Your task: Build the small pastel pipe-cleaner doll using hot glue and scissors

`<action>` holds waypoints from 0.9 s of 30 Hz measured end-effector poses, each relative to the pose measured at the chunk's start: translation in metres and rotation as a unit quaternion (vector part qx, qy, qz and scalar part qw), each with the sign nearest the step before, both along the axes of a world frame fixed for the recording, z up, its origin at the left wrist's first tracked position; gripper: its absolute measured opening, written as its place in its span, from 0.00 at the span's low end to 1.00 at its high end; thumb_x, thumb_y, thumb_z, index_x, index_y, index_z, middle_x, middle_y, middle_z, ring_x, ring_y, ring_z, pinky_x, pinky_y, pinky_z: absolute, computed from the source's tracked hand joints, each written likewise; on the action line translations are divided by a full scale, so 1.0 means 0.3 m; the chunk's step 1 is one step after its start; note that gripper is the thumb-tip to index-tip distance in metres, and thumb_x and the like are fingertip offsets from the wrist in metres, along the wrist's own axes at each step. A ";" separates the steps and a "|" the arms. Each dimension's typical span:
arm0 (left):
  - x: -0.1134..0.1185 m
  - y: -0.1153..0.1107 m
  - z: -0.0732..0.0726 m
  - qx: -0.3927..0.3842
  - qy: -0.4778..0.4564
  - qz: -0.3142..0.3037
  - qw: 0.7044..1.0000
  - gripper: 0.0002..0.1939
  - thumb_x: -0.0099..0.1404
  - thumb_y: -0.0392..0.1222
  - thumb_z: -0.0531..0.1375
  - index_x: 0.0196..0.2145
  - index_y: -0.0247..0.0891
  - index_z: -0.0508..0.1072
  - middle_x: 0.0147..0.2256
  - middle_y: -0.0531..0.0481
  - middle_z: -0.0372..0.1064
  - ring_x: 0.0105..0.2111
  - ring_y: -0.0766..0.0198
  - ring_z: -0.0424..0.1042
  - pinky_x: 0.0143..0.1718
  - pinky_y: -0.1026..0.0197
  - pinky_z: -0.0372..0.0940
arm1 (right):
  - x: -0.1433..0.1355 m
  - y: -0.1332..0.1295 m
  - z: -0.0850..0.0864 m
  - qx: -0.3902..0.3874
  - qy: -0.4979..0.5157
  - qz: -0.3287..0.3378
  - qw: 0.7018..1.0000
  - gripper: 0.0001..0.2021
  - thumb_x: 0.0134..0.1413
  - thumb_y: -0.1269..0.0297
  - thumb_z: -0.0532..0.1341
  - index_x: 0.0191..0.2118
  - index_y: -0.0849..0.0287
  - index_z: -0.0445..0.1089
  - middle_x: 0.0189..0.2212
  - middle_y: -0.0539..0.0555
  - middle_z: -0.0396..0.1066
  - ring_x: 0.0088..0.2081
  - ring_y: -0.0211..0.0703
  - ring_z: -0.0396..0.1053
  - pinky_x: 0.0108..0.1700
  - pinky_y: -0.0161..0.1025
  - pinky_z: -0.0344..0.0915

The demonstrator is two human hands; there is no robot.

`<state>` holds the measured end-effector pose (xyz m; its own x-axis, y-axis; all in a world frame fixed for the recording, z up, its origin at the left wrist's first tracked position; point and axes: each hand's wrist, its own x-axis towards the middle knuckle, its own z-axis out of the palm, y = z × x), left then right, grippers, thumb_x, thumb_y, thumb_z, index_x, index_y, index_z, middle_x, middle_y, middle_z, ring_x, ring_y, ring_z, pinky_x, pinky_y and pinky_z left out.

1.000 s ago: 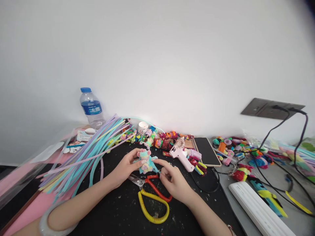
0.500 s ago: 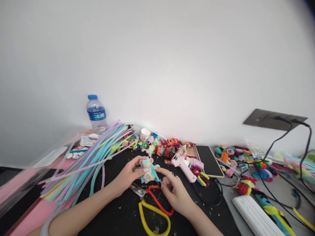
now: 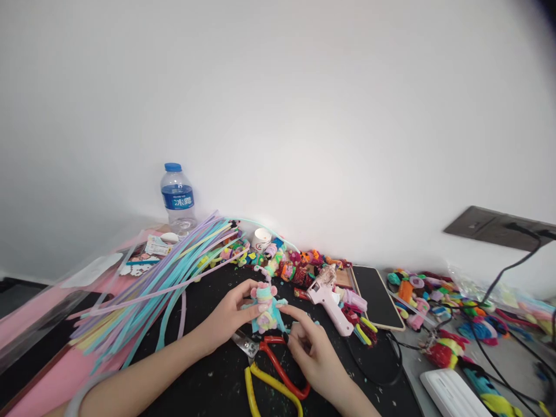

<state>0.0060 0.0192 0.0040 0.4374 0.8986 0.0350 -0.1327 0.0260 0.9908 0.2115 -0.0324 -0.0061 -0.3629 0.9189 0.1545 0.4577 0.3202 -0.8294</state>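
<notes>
A small fuzzy figure in pastel blue, pink and yellow (image 3: 266,310) is held upright above the black mat. My left hand (image 3: 232,315) grips it from the left, thumb across its front. With its index finger stretched out, my right hand (image 3: 310,341) touches the figure's blue right side; the other fingers are curled, and something small and dark shows near the thumb. Below the figure lie scissors with one red and one yellow handle (image 3: 278,379), their blades partly under my left hand.
Pastel fuzzy stems (image 3: 174,278) spread over the left side, near a water bottle (image 3: 178,197). A pink glue gun (image 3: 332,307), a dark tablet-like panel (image 3: 377,295) and a white power strip (image 3: 454,394) lie rightward. Colourful fuzzy pieces (image 3: 295,269) line the wall; black cables cross the right.
The view has tilted and shifted slightly, so the scissors and power strip sit lower in the picture. Both hands keep nearly the same pose around the figure.
</notes>
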 end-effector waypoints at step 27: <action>0.006 -0.007 0.016 -0.003 0.008 0.021 1.000 0.13 0.57 0.44 0.61 0.39 0.38 0.67 0.41 0.48 0.70 0.41 0.57 0.68 0.39 0.60 0.64 | -0.015 0.007 0.010 -0.056 0.057 0.009 0.997 0.21 0.56 0.73 0.50 0.56 0.54 0.54 0.18 0.42 0.52 0.21 0.34 0.53 0.25 0.32 0.49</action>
